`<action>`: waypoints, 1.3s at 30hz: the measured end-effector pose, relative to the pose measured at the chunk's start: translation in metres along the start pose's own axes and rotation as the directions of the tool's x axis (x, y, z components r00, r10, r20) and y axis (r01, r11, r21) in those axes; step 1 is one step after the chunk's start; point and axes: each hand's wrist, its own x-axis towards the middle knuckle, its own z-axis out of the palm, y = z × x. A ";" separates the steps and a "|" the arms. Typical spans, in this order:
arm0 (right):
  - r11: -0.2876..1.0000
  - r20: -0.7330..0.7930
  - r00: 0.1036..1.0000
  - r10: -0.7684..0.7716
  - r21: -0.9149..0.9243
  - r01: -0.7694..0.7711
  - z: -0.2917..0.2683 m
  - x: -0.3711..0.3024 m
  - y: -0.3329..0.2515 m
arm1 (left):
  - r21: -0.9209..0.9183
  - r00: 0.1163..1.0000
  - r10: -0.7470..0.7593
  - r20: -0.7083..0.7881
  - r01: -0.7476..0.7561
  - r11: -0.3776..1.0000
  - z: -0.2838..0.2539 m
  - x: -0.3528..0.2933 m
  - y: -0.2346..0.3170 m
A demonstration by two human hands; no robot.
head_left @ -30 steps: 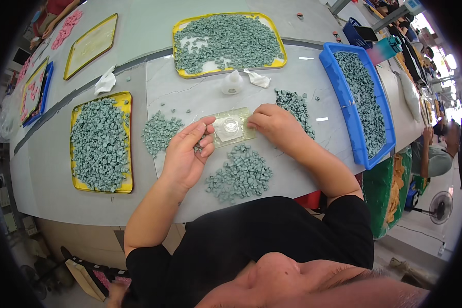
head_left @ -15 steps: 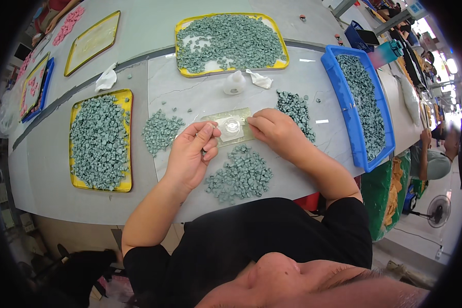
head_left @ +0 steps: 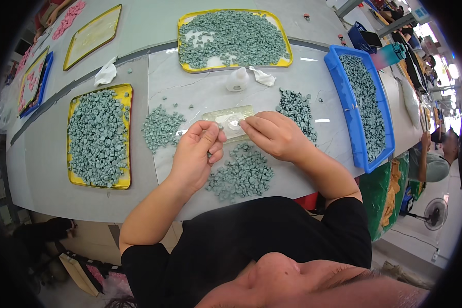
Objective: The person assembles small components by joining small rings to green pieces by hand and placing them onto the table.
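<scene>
My left hand (head_left: 196,154) is closed, thumb and fingertips pinched around a small grey-green piece (head_left: 220,126) that barely shows. From the right, my right hand (head_left: 276,134) reaches in with its fingertips pressed together; whatever they hold is hidden. Between the two hands, a small clear round dish (head_left: 233,122) sits on a pale greenish rectangular pad (head_left: 241,111). A loose pile of grey-green pieces (head_left: 241,174) lies just below the pad. Another pile (head_left: 161,127) is left of my left hand, and a darker pile (head_left: 295,110) is beyond my right wrist.
A white squat bottle (head_left: 237,80) and a crumpled tissue (head_left: 262,77) stand past the pad. Yellow-rimmed trays of green pieces lie at the back (head_left: 286,57) and left (head_left: 122,180). A blue bin (head_left: 339,87) of pieces stands at right, beside a bottle (head_left: 390,54).
My right fingertips have moved left, over the edge of the clear dish and closer to my left hand. The left hand has shifted slightly right, still pinched.
</scene>
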 end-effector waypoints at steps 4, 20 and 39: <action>0.997 -0.001 1.000 0.020 0.074 -0.020 -0.001 0.003 -0.001 | 0.030 0.998 -0.068 0.011 0.067 0.997 0.004 -0.004 0.002; -0.304 0.615 0.500 0.609 0.764 -0.569 -0.008 0.010 -0.021 | 0.009 0.994 -0.079 0.080 0.079 0.997 0.019 -0.014 -0.010; 0.946 -0.298 0.952 0.069 0.323 0.033 0.007 0.011 -0.028 | 0.170 0.995 0.085 0.058 -0.094 0.981 0.025 -0.022 -0.018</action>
